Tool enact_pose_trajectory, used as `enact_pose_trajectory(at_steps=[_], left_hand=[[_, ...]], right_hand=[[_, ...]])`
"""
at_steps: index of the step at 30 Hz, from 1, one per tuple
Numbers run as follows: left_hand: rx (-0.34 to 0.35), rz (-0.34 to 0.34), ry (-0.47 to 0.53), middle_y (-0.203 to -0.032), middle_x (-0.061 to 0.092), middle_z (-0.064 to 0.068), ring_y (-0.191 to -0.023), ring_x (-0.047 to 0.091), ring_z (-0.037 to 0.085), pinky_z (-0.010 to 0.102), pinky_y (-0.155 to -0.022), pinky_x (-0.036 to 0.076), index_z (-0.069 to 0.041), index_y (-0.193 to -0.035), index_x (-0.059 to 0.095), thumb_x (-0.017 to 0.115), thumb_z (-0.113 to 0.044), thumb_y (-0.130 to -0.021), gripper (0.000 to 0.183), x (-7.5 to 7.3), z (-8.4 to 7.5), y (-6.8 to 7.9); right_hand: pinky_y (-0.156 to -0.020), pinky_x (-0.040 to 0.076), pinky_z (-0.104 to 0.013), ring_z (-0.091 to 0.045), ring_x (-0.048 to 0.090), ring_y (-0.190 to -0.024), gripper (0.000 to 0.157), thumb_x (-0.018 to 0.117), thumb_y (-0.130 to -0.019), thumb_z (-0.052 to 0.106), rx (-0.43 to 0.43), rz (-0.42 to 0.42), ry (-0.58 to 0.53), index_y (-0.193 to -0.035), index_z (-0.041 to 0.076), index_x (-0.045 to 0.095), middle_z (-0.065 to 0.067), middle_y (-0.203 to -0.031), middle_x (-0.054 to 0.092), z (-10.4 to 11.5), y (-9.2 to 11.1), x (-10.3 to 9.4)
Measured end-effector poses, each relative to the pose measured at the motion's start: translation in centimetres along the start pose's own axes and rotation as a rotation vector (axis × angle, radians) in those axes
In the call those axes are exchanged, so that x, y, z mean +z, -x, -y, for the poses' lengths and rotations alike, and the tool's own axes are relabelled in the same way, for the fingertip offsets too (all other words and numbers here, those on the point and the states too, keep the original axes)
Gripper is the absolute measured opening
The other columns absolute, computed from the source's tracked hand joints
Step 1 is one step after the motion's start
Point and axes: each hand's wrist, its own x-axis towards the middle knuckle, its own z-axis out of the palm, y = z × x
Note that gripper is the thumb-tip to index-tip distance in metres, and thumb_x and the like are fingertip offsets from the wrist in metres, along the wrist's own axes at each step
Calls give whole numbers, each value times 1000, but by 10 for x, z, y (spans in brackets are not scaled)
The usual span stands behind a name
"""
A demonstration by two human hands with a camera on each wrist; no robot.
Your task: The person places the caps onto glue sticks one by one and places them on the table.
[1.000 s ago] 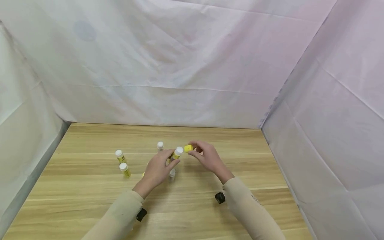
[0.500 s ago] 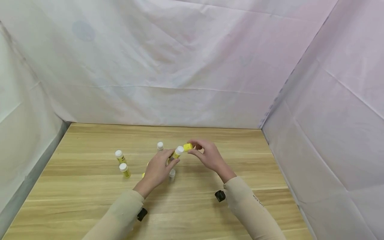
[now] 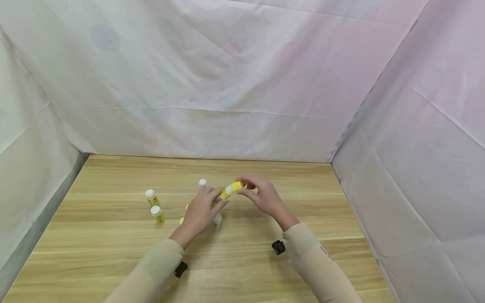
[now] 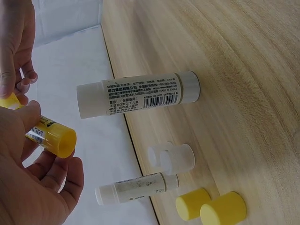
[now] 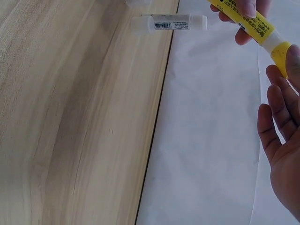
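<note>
"Where was the yellow glue stick (image 3: 224, 194)?"

"Near the centre of the head view, slanting up to the right. The left hand (image 3: 198, 210) had fingers and thumb curled round its barrel."

"And the right hand (image 3: 265, 198)?"

"It pinched a yellow cap (image 3: 237, 186) between thumb and fingertips. The cap met the stick's white collar (image 5: 270, 43), in the upper right of the right wrist view, though I couldn't tell how far on it sat. The other fingers were loosely bent."

"What else was on the wooden table (image 3: 303, 256)?"

"Two white-topped sticks (image 3: 157, 215) stood left of the hands in the head view. In the left wrist view, a white-labelled stick (image 4: 140, 95) filled the middle, with translucent caps (image 4: 179, 158) below it and two loose yellow caps (image 4: 224, 209) at lower right"
</note>
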Motion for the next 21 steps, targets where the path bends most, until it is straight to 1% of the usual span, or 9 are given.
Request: enact_pose_trajectory(at_steps=[3,6,10,12,15,17,21], left_hand=[[1,-3,8,-101,59,-4,-79,51,9,23,-64,44,-21,-122,58,62,-39,-85,41,0,-1,0],[9,-15,13,-99,59,-5,-77,50,8,22,-62,43,-21,-121,59,64,-37,-84,40,0,-1,-1],[21,-16,4,-100,58,-5,-78,50,8,22,-61,43,-21,-120,60,65,-37,-84,40,-1,-2,-2],[28,-16,-2,-101,58,-5,-79,51,8,22,-62,44,-21,-119,60,65,-37,-83,39,-1,-2,-1],[40,-22,-6,-103,59,-4,-82,53,9,24,-63,46,-20,-119,61,66,-35,-83,39,-1,-3,-2],[41,-20,-7,-105,60,-4,-85,55,10,26,-66,48,-21,-118,61,66,-34,-83,38,-1,-3,-2],[26,3,3,-107,64,-3,-89,58,12,30,-72,51,-22,-116,61,66,-32,-84,34,-1,-3,-3]], right_hand=[[-71,52,-20,-4,58,-78,34,64,-83,31,0,3,2,-114,17,62,4,-101,66,2,0,-2],[-71,52,-21,-4,59,-79,34,63,-84,32,2,13,15,-115,17,62,4,-102,67,3,0,-4],[-70,53,-23,-3,58,-79,33,63,-84,32,6,38,33,-115,19,63,6,-104,66,2,1,-5],[-69,52,-22,-2,57,-79,33,64,-84,31,5,48,34,-114,19,63,6,-105,66,1,1,-4],[-68,51,-21,-2,56,-78,33,64,-83,30,-6,56,36,-114,18,64,6,-105,66,0,1,-4],[-67,50,-19,-2,56,-77,34,64,-83,31,-22,59,57,-114,18,64,6,-103,67,0,1,-4],[-64,49,-17,0,56,-75,36,65,-82,33,-60,66,104,-115,18,64,6,-100,68,1,1,-5]])
